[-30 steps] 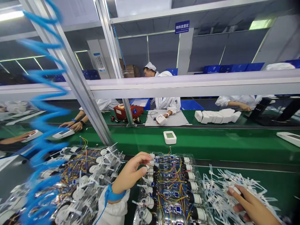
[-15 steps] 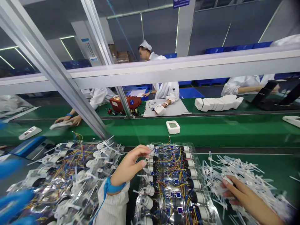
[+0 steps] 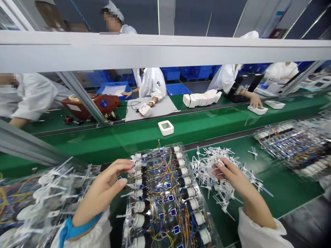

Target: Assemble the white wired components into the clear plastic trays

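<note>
A clear plastic tray [image 3: 204, 210] holds rows of white-and-black cylindrical parts with yellow, blue and red wires. At its upper left edge is my left hand [image 3: 111, 182], thumb and fingers apart, with a blue band at the wrist; nothing shows between them. My right hand [image 3: 231, 175] is over a pile of white plastic ties [image 3: 222, 196] right of the tray. Its thumb and fingertips are pinched together at a tie among the pile; exactly what they grip is too small to tell.
A white device with a screen [image 3: 166, 127] lies on the green conveyor [image 3: 129, 137]. More wired parts with ties [image 3: 41, 203] are at the left, another filled tray [image 3: 297, 144] at the right. Several people work across the line, beyond a metal frame bar [image 3: 165, 55].
The view has turned to the right, bringing the right-hand tray into sight. My left hand stays by the tray's left edge, and my right hand is still over the ties.
</note>
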`<state>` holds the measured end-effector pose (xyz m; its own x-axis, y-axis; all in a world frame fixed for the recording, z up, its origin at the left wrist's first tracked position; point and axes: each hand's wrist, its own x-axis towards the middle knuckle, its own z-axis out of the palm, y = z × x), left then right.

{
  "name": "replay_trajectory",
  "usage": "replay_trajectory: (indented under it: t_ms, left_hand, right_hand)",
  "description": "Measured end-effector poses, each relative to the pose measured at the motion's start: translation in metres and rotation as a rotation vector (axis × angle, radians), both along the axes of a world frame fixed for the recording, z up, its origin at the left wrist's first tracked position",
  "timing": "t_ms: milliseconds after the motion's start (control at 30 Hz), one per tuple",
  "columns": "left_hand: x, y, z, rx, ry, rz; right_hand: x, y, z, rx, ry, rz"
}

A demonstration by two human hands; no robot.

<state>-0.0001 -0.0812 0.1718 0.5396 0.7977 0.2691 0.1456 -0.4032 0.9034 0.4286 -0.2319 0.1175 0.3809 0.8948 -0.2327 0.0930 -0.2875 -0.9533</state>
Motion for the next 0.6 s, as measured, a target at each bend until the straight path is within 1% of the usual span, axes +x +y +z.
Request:
replay_trajectory:
  t_ms: [67, 200, 267, 467, 533, 600]
  left_hand:
    - [0.001, 0.0, 0.0, -0.005, 0.015, -0.002]
    - [0.003, -0.001, 0.002, -0.012, 0.017, -0.016]
    - [0.004, -0.002, 0.004, -0.011, 0.021, -0.018]
    - [0.005, -0.002, 0.004, -0.017, 0.04, -0.019]
    - [0.005, -0.003, 0.003, -0.019, 0.047, -0.03]
    - [0.004, -0.004, 0.002, -0.017, 0.051, -0.044]
  right_hand:
    - [0.003, 0.003, -0.001, 0.018, 0.003, -0.007]
    - [0.008, 0.015, -0.003, -0.047, -0.009, -0.043]
    - [0.009, 0.019, -0.006, -0.051, 0.009, -0.044]
    - [0.009, 0.016, -0.019, -0.011, 0.093, -0.015]
    - [0.007, 0.013, -0.018, 0.008, 0.113, -0.003]
    - [0.006, 0.009, -0.011, 0.037, 0.134, 0.007]
